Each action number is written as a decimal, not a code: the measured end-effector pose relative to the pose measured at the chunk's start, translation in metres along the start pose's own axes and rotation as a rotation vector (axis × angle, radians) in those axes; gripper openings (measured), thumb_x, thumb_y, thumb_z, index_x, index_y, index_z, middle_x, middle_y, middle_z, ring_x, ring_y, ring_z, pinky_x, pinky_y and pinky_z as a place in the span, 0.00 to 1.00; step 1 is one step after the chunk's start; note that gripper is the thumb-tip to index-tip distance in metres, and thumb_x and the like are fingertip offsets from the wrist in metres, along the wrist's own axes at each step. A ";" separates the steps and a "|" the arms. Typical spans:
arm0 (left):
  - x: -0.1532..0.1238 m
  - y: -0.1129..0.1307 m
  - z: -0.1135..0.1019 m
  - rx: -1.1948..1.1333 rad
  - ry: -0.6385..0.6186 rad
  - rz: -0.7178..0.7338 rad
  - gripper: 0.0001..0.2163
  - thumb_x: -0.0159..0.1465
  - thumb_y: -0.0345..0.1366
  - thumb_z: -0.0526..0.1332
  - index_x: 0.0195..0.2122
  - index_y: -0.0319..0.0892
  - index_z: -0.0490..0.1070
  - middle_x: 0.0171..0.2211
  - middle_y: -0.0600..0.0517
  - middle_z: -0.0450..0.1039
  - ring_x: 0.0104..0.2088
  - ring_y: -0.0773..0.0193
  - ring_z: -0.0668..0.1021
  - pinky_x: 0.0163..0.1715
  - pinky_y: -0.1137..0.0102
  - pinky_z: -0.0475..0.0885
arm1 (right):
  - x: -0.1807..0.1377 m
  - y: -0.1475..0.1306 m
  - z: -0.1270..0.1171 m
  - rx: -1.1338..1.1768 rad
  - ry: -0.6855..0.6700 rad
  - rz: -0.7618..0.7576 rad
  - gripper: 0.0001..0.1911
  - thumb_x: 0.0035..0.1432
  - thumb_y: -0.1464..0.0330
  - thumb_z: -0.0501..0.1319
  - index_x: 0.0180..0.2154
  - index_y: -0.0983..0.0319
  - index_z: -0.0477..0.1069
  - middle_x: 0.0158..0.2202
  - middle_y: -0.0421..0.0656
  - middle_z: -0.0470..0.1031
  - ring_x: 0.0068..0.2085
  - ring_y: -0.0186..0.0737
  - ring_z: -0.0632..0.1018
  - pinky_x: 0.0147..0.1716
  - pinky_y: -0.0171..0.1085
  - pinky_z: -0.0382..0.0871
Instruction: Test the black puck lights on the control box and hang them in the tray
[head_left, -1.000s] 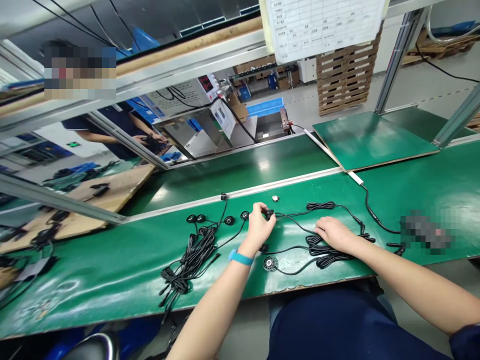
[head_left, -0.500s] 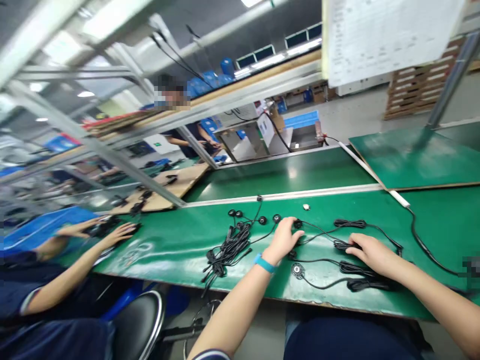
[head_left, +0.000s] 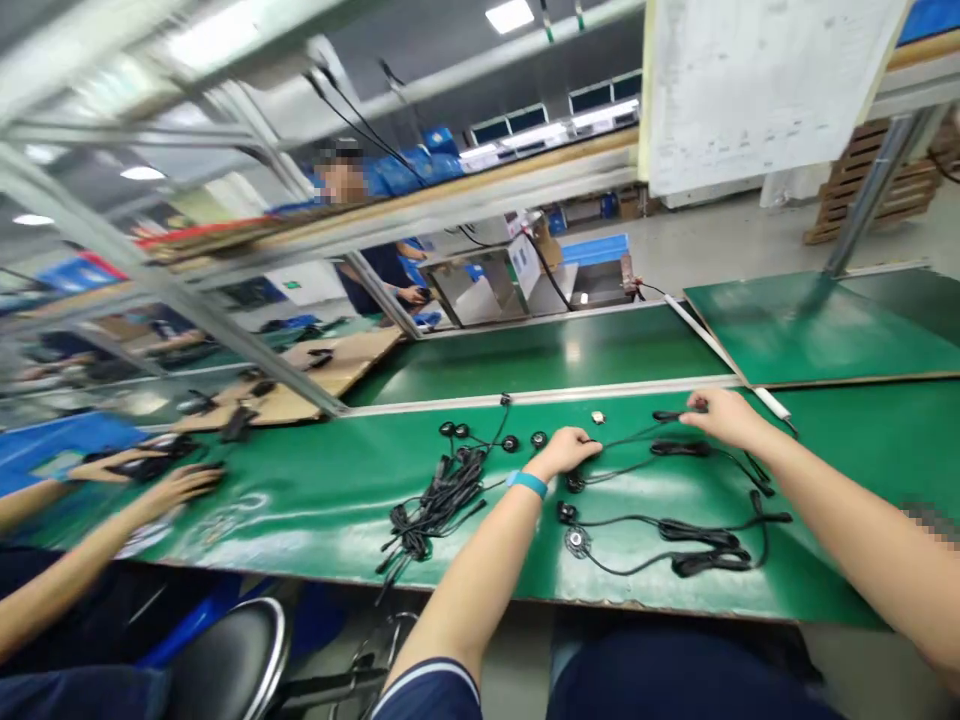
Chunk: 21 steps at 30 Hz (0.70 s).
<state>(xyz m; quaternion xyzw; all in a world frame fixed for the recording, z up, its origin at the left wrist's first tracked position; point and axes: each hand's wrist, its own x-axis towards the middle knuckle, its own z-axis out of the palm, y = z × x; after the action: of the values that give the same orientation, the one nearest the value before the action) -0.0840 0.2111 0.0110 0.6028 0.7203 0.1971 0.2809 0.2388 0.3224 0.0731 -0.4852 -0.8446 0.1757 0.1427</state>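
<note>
My left hand (head_left: 568,450), with a blue wristband, is closed on a small black round part at the end of a black cable on the green bench (head_left: 315,500). My right hand (head_left: 721,416) is farther right and back, its fingers pinched on a coiled black cable bundle (head_left: 673,415). Between and in front of my hands lie more black cables (head_left: 697,545) with round disc ends (head_left: 576,541). A tangled bunch of black cables (head_left: 435,500) lies left of my left hand, with several small round black parts (head_left: 510,442) behind it.
A small pale piece (head_left: 598,417) lies near the bench's back rail. A conveyor belt (head_left: 555,350) runs behind. A co-worker's hands (head_left: 161,475) handle black parts at the left. A black stool (head_left: 232,665) stands below. A raised green board (head_left: 810,330) is at the right.
My right hand has moved from the near cable bundle back and up to the coiled bundle by the rail. My left hand stays at the round part. The view has swung left, which brought the co-worker in.
</note>
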 end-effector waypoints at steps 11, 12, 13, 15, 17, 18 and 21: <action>-0.051 -0.015 -0.006 0.018 0.275 -0.146 0.19 0.65 0.56 0.55 0.35 0.44 0.69 0.27 0.50 0.74 0.32 0.55 0.76 0.34 0.66 0.65 | -0.086 0.008 0.019 -0.040 -0.102 -0.126 0.11 0.68 0.62 0.62 0.43 0.63 0.76 0.42 0.49 0.78 0.46 0.47 0.76 0.50 0.42 0.68; -0.065 -0.016 -0.007 0.043 0.293 -0.144 0.19 0.66 0.57 0.54 0.34 0.45 0.68 0.26 0.51 0.73 0.31 0.55 0.76 0.34 0.66 0.65 | -0.100 0.011 0.018 0.004 -0.172 -0.163 0.11 0.67 0.61 0.64 0.43 0.62 0.77 0.42 0.48 0.78 0.46 0.47 0.77 0.49 0.42 0.68; -0.080 -0.017 -0.006 0.071 0.296 -0.139 0.20 0.65 0.58 0.54 0.33 0.46 0.67 0.25 0.51 0.72 0.31 0.55 0.76 0.33 0.66 0.65 | -0.113 0.013 0.016 0.040 -0.241 -0.188 0.12 0.65 0.60 0.65 0.44 0.62 0.77 0.42 0.47 0.79 0.47 0.47 0.77 0.50 0.42 0.67; -0.107 -0.020 -0.005 0.112 0.237 -0.131 0.22 0.64 0.61 0.55 0.31 0.46 0.66 0.22 0.52 0.70 0.28 0.54 0.75 0.31 0.66 0.64 | -0.135 0.015 0.016 0.088 -0.343 -0.189 0.14 0.62 0.59 0.68 0.45 0.61 0.78 0.44 0.47 0.79 0.48 0.47 0.77 0.52 0.43 0.66; -0.127 -0.020 -0.001 0.105 0.139 -0.142 0.22 0.62 0.62 0.56 0.30 0.46 0.66 0.19 0.54 0.67 0.25 0.55 0.73 0.29 0.66 0.63 | -0.150 0.015 0.018 0.099 -0.397 -0.158 0.13 0.62 0.60 0.69 0.45 0.60 0.78 0.41 0.46 0.79 0.46 0.47 0.77 0.50 0.42 0.66; -0.133 -0.020 0.002 0.072 0.097 -0.147 0.22 0.61 0.61 0.57 0.30 0.46 0.66 0.19 0.55 0.67 0.23 0.56 0.73 0.28 0.66 0.63 | -0.154 0.013 0.020 0.097 -0.410 -0.143 0.11 0.62 0.61 0.69 0.44 0.60 0.77 0.39 0.45 0.78 0.43 0.46 0.77 0.47 0.42 0.66; -0.138 -0.021 0.011 -0.127 0.078 -0.127 0.20 0.59 0.58 0.58 0.35 0.44 0.70 0.22 0.54 0.71 0.25 0.58 0.74 0.28 0.66 0.67 | -0.158 0.008 0.020 0.112 -0.390 -0.137 0.05 0.64 0.66 0.66 0.41 0.61 0.76 0.36 0.43 0.76 0.37 0.42 0.75 0.39 0.38 0.66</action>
<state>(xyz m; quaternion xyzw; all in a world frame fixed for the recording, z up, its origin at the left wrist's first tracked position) -0.0769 0.0710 0.0124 0.5288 0.7535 0.2476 0.3021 0.3143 0.1852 0.0405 -0.3748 -0.8761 0.3028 0.0148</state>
